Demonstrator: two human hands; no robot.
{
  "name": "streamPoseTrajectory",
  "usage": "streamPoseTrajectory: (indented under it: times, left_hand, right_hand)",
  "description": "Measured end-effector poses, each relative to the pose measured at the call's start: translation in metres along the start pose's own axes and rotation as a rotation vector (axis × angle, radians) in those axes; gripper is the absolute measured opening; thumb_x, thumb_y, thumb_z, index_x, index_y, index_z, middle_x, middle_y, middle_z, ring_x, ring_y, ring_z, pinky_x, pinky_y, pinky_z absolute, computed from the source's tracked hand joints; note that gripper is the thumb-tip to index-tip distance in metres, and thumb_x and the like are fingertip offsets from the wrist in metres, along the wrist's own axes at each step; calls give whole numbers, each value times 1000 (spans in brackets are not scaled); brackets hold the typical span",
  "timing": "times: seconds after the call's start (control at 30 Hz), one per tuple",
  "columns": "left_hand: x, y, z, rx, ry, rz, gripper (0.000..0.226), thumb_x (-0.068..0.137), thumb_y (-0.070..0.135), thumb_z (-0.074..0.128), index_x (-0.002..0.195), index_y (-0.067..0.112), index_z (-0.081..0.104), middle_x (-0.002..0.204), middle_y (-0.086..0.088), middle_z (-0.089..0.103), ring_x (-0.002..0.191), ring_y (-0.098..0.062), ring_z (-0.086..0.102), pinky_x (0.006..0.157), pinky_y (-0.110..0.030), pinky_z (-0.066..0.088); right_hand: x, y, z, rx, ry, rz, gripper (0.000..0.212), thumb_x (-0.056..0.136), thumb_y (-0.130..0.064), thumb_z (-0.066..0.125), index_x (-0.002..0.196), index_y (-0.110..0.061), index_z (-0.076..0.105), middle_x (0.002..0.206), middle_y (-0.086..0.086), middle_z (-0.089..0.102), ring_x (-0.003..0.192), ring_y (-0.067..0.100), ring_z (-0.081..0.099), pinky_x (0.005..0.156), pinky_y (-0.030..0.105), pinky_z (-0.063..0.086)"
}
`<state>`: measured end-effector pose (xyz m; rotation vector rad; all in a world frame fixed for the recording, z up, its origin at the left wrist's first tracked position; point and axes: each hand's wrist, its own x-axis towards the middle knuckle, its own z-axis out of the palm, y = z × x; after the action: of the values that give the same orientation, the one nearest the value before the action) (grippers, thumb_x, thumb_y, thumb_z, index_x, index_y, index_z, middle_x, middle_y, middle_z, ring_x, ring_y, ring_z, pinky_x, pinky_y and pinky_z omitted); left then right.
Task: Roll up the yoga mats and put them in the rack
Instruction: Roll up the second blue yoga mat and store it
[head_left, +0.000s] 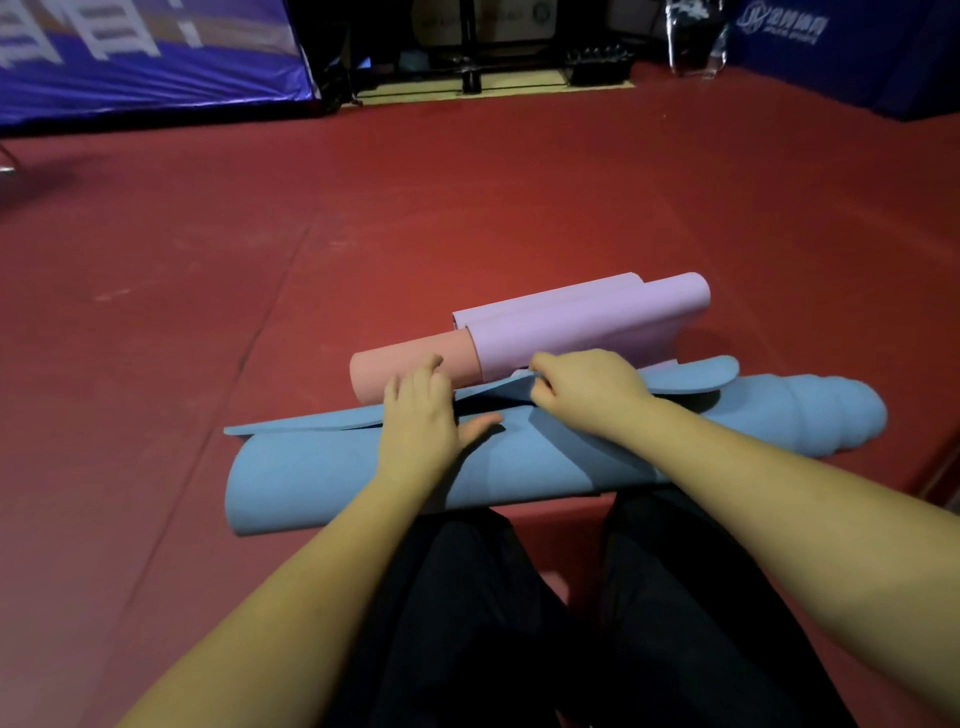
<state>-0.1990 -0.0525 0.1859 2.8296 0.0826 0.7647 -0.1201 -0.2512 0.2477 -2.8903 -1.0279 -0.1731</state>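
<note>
A blue yoga mat (322, 473) lies loosely rolled across the red floor in front of my knees, its right end telescoped out. Its free edge flap sticks up along the top. My left hand (421, 415) rests on the roll with fingers reaching over that flap and thumb spread on the mat. My right hand (587, 389) pinches the blue flap's edge with curled fingers. Just behind lies a pink rolled mat (410, 364), and a lilac mat (582, 327) is loosely rolled partly around it.
The red floor (467, 208) stretches ahead. A blue banner (145, 57) stands at the back left and a blue barrier (852, 57) at the back right. Between them is a dark metal frame (472, 57) with equipment. My dark trouser legs are below the mat.
</note>
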Motion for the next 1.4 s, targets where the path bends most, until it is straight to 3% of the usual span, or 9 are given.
streamPoseTrajectory:
  times: [0.07, 0.17, 0.27, 0.47, 0.6, 0.87, 1.17, 1.27, 1.4]
  left_hand:
    - [3, 0, -5, 21, -145, -99, 75, 76, 79, 36, 97, 10, 56, 87, -6, 64, 88, -33, 60, 86, -46, 41]
    - [9, -1, -10, 106, -241, -108, 70, 80, 83, 26, 81, 16, 50, 67, 4, 51, 69, -28, 54, 58, -37, 31]
    - [14, 0, -9, 94, -294, -124, 58, 91, 69, 39, 83, 15, 58, 80, -1, 63, 77, -28, 57, 59, -36, 31]
    - [22, 4, -8, 146, -358, -141, 63, 94, 68, 37, 90, 14, 68, 83, -6, 70, 82, -29, 64, 61, -35, 38]
    - [26, 3, -11, 141, -397, -155, 60, 94, 67, 40, 89, 15, 68, 83, -8, 70, 85, -30, 64, 61, -35, 36]
    - [24, -41, -36, -158, -655, -137, 45, 89, 58, 62, 123, 30, 63, 114, 8, 67, 103, -18, 60, 76, -30, 40]
    - [37, -63, -47, 287, -666, 141, 25, 104, 33, 38, 112, 19, 57, 103, -8, 67, 80, -28, 53, 66, -38, 43]
    - [42, -78, -49, 203, -706, 18, 35, 102, 23, 41, 132, 26, 57, 125, -7, 64, 106, -33, 59, 83, -38, 47]
    - [45, -111, -48, 171, -710, -225, 37, 97, 18, 45, 128, 26, 62, 124, -12, 65, 107, -34, 59, 86, -40, 49]
  right_hand:
    - [-8, -5, 3, -15, 25, -9, 20, 94, -29, 43, 101, -16, 56, 85, 4, 65, 79, 31, 57, 58, 35, 33]
    - [-27, -9, 22, 59, 65, -21, 23, 93, -31, 45, 102, -15, 60, 92, 3, 59, 90, 27, 54, 63, 36, 38]
    - [-48, -5, 50, 72, 86, -62, 51, 81, -51, 44, 111, -15, 64, 109, 5, 65, 100, 30, 59, 81, 40, 52]
    - [-49, -11, 57, -97, -64, -14, 106, 64, -86, 30, 139, -13, 51, 125, 6, 59, 112, 29, 55, 97, 45, 43]
    - [-31, -16, 48, -32, -14, 75, 95, 78, -78, 11, 137, -17, 54, 121, 3, 56, 111, 27, 50, 93, 44, 39]
    - [-13, -13, 63, 48, 20, 143, 73, 81, -67, 13, 98, -18, 64, 100, 4, 63, 100, 29, 57, 87, 39, 40]
    - [-10, -1, 66, 2, 5, 97, 74, 79, -74, 9, 98, -23, 59, 97, 1, 66, 97, 27, 60, 78, 37, 39]
    - [-9, 2, 65, -5, 17, 93, 75, 78, -75, 9, 100, -23, 59, 96, 1, 67, 95, 27, 61, 75, 37, 36]
    - [-6, 2, 66, -5, -1, 88, 75, 80, -75, 11, 106, -24, 59, 99, 1, 67, 96, 27, 61, 76, 37, 36]
